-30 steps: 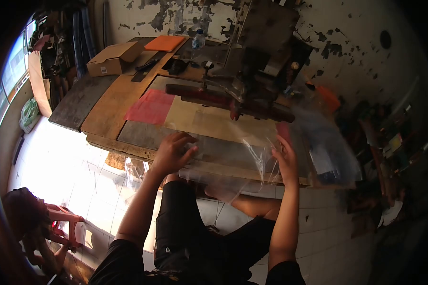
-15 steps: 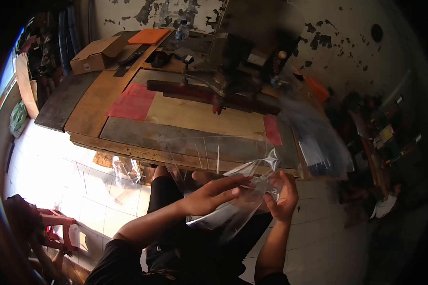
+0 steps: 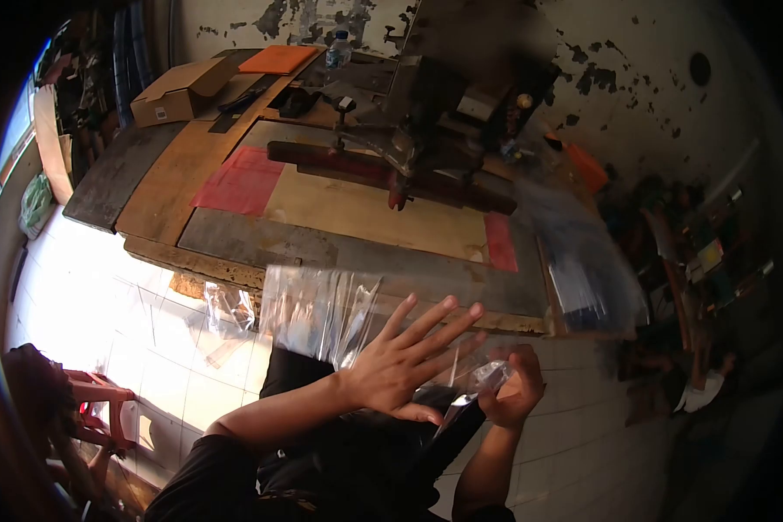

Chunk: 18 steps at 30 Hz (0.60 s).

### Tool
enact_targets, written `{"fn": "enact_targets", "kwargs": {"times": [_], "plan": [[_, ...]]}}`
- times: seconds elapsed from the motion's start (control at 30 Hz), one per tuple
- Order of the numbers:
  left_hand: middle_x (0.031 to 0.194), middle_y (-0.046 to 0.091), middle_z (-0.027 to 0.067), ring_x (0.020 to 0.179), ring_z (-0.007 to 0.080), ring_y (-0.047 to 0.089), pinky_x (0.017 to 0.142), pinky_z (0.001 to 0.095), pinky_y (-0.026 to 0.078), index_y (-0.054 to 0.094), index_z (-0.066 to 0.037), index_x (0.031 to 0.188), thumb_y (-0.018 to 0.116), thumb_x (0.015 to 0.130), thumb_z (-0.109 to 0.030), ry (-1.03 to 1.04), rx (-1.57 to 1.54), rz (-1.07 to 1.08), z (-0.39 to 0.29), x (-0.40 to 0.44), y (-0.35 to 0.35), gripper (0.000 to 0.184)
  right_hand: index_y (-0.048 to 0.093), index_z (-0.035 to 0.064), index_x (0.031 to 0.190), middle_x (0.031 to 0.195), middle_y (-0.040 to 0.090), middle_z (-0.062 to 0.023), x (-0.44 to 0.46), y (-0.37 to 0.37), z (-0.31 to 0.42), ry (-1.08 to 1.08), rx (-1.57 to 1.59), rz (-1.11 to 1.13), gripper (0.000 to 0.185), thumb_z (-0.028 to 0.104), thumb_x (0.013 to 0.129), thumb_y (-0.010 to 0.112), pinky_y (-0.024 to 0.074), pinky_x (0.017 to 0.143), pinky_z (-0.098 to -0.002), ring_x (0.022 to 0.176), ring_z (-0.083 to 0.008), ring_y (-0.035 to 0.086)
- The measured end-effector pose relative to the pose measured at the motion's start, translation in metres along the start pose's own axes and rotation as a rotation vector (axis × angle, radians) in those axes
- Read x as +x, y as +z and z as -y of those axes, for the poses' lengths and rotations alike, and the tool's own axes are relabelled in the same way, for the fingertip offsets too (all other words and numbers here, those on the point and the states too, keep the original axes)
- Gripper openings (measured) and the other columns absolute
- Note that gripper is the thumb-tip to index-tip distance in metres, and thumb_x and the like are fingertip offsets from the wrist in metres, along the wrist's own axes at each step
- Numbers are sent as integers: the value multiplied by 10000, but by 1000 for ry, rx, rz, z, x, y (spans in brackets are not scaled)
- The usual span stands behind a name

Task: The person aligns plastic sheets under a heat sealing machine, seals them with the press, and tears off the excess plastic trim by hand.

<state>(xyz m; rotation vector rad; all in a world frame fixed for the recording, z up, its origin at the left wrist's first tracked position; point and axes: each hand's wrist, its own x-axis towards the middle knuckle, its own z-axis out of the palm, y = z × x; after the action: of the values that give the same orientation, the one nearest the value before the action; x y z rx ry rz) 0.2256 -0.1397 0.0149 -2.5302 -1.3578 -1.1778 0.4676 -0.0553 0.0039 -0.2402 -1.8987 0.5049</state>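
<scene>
A clear, crinkled plastic sheet or bag (image 3: pixel 313 309) stretches across my lap, in front of the table's near edge. My left hand (image 3: pixel 400 361) lies over it, palm down with the fingers spread. Bunched plastic sits in my right hand (image 3: pixel 518 387), whose fingers and thumb curl around it at the right end. Whether the plastic is a single layer or a bag, I cannot tell. Beyond my hands is a machine's dark red bar (image 3: pixel 391 178), above a yellowish panel (image 3: pixel 365 213) with red patches at both ends.
The worktable (image 3: pixel 157 187) carries a cardboard box (image 3: pixel 178 91), an orange folder-like item (image 3: pixel 277 59) and a water bottle (image 3: pixel 338 50). A stack of clear plastic (image 3: pixel 583 270) lies on its right side. At lower left stand a red stool (image 3: pixel 104 404) and another person (image 3: pixel 35 391).
My left hand has opened wide with its fingers spread. The plastic now extends farther left and lies flatter, while my right hand has dropped slightly and still holds its end.
</scene>
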Motion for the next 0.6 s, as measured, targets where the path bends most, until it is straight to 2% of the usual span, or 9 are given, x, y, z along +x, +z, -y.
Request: {"fn": "enact_targets", "kwargs": {"times": [0.03,0.07,0.2,0.27,0.37,0.43,0.6], "plan": [[1738,170,145,1611,352,122,1249,627,5,354,-122,1629,152,875,-931,-1,0,-1,-1,3,-2,1124,575,108,1430,1171,657,-167,0,-1,0,-26,-28,66,700,232,800,854,546,776,-376,989,-271,624],[1733,188,149,1608,351,138,1246,628,-1,370,-125,1623,152,874,-932,-1,9,-7,-3,6,-4,1122,578,140,1433,1080,686,-165,1,0,1,-37,-74,56,693,245,803,847,523,734,-361,895,-258,630],[1714,242,171,1597,358,190,1235,635,-7,433,-141,1597,154,881,-926,8,-33,-70,-5,11,-5,1099,582,154,1432,1050,697,-163,-1,-1,1,-69,-98,29,689,244,800,842,509,722,-355,889,-255,632],[1711,247,178,1596,360,196,1230,642,-6,444,-147,1592,160,883,-924,9,-25,-61,-6,11,-8,1089,642,124,1368,1103,716,-104,4,2,7,-69,-20,-12,673,71,727,839,521,754,-364,921,-247,661],[1712,237,185,1595,357,199,1223,657,-17,439,-164,1597,162,892,-916,8,-21,-75,-6,10,-8,1067,645,131,1367,1095,719,-101,1,3,6,-68,-29,-34,665,86,734,844,522,752,-369,913,-248,663],[1677,293,237,1556,430,263,1194,726,7,533,-229,1539,223,793,-1000,-5,36,-19,-4,9,-9,1117,647,125,1366,1104,710,-109,-1,3,2,-76,-38,-30,667,98,732,855,525,757,-367,916,-251,666],[1652,320,270,1555,465,247,1212,699,18,625,-178,1442,294,876,-924,-43,-217,-55,-1,14,-29,994,646,81,1357,1142,674,-132,4,12,13,0,-105,-88,648,105,749,871,544,782,-377,934,-268,673]]}}
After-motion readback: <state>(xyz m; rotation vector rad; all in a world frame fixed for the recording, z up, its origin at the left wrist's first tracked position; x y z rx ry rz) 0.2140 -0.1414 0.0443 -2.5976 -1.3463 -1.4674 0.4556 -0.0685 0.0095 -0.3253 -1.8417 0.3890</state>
